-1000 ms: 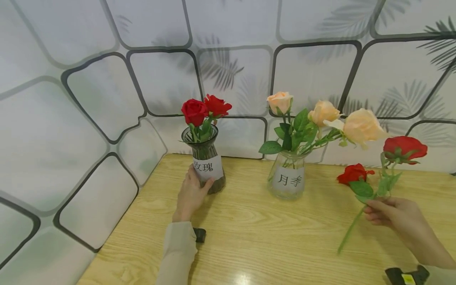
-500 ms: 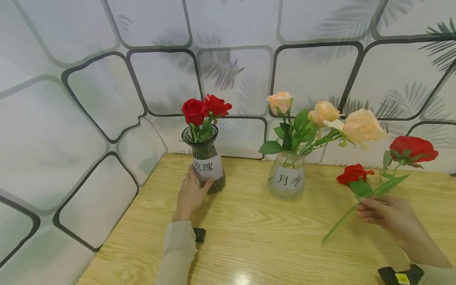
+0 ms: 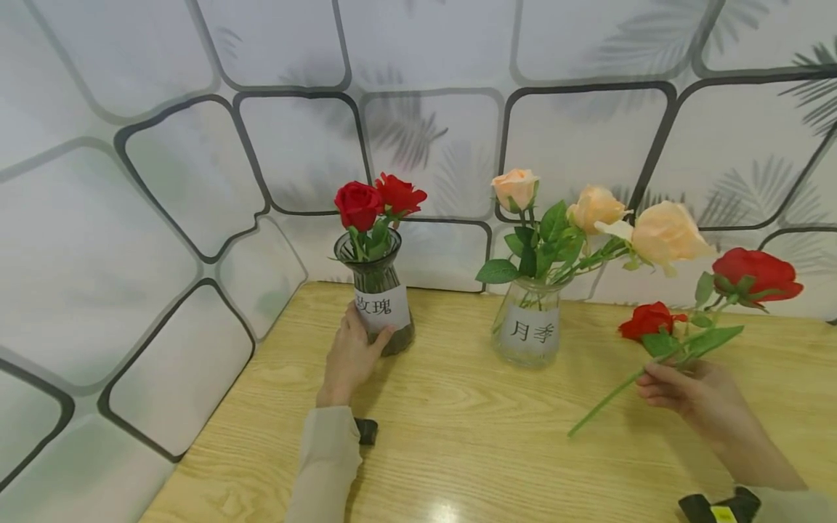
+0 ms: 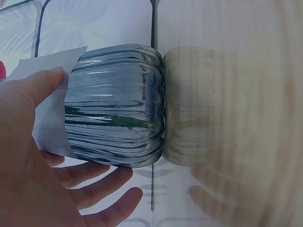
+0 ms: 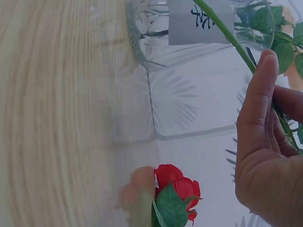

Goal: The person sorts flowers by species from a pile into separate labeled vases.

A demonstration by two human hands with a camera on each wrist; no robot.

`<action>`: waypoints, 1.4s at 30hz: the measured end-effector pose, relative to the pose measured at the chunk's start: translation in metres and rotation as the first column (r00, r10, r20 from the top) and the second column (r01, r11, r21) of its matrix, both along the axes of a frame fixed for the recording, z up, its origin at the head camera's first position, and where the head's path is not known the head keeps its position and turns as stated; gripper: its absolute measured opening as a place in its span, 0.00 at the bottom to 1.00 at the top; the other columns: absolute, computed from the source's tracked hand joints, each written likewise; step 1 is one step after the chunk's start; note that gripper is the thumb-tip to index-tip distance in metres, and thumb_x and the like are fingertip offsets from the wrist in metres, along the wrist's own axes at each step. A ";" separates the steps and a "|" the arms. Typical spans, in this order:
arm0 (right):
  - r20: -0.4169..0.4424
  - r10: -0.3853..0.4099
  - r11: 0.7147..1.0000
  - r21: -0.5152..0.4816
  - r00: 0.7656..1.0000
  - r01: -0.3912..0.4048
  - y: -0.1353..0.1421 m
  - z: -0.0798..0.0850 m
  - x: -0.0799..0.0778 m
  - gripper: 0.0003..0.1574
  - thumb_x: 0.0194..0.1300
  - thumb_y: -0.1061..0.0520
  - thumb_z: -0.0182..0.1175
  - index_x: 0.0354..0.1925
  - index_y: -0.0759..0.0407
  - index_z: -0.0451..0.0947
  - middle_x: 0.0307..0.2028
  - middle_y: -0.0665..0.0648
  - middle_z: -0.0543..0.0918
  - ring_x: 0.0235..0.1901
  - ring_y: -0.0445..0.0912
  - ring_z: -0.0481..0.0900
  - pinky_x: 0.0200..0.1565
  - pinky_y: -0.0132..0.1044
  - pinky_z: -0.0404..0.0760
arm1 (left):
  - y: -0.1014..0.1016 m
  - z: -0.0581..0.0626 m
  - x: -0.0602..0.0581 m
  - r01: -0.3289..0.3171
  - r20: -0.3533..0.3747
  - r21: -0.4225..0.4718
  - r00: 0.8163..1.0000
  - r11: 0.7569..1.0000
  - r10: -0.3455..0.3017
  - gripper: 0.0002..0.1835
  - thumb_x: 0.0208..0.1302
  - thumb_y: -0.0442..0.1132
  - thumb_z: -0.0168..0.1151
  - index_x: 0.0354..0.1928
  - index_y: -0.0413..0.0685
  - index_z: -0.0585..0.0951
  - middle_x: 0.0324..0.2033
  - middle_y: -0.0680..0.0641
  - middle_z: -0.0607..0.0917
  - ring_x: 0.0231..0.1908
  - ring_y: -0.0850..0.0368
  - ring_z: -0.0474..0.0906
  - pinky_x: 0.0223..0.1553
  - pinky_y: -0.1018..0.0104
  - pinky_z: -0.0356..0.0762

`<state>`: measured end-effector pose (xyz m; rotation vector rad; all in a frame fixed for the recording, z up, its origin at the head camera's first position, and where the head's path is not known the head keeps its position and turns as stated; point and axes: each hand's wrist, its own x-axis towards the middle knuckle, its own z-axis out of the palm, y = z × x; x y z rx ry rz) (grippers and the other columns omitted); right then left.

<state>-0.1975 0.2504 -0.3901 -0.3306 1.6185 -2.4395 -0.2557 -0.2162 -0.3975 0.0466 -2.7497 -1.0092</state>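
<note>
My left hand [image 3: 349,359] grips the lower part of a dark ribbed glass vase [image 3: 375,272] with two red roses [image 3: 358,206] in it. Its thumb lies over the white paper label [image 4: 49,101], and the fingers reach round the far side. Above the table at the right, my right hand [image 3: 696,399] pinches the green stem of a red rose [image 3: 756,274] between thumb and fingers. This rose is tilted, bloom up to the right, its bare stem end pointing down left. Behind it another red rose [image 3: 649,321] lies on the table.
A clear glass vase [image 3: 526,356] with several peach roses [image 3: 668,234] and a white label stands between the hands, its blooms leaning right. A patterned wall covering [image 3: 431,152] rises behind the wooden table [image 3: 458,436] and along its left side.
My right hand has moved left with the red rose, whose stem has tipped flatter and now points farther left. The left hand and its vase have stayed put.
</note>
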 end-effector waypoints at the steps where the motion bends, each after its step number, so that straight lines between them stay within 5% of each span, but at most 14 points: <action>1: -0.001 -0.002 1.000 -0.016 1.000 0.002 -0.002 0.000 0.000 0.18 0.68 0.71 0.42 0.36 0.66 0.80 0.31 0.61 0.84 0.31 0.49 0.83 0.34 0.38 0.80 | 0.000 0.000 0.000 0.001 -0.002 0.001 1.000 1.000 -0.001 0.45 0.62 0.59 0.53 0.68 0.39 0.45 0.61 0.34 0.61 0.59 0.40 0.62 0.55 0.46 0.64; 16: -0.202 0.091 0.957 -0.253 0.975 -0.142 -0.037 0.010 -0.006 0.26 0.67 0.78 0.31 0.43 0.75 0.77 0.35 0.70 0.82 0.34 0.56 0.82 0.37 0.46 0.78 | 0.001 -0.001 0.001 0.001 -0.016 -0.005 1.000 1.000 -0.001 0.45 0.62 0.58 0.53 0.68 0.38 0.46 0.61 0.33 0.62 0.58 0.39 0.63 0.54 0.45 0.65; 30: -0.237 0.096 0.976 -0.166 0.967 -0.138 -0.059 0.014 -0.009 0.22 0.68 0.75 0.36 0.43 0.73 0.78 0.35 0.65 0.83 0.33 0.51 0.83 0.36 0.41 0.80 | 0.001 -0.001 0.001 0.004 -0.012 0.002 1.000 1.000 -0.004 0.45 0.61 0.58 0.53 0.68 0.38 0.46 0.60 0.33 0.62 0.59 0.39 0.63 0.55 0.46 0.64; 42: -0.266 0.067 0.969 -0.213 0.962 -0.126 -0.076 0.017 -0.016 0.20 0.66 0.76 0.38 0.42 0.76 0.77 0.34 0.65 0.83 0.31 0.51 0.83 0.35 0.40 0.81 | 0.000 0.000 -0.001 -0.002 -0.011 -0.002 1.000 1.000 0.002 0.46 0.61 0.58 0.54 0.68 0.37 0.46 0.60 0.33 0.62 0.58 0.39 0.63 0.55 0.46 0.64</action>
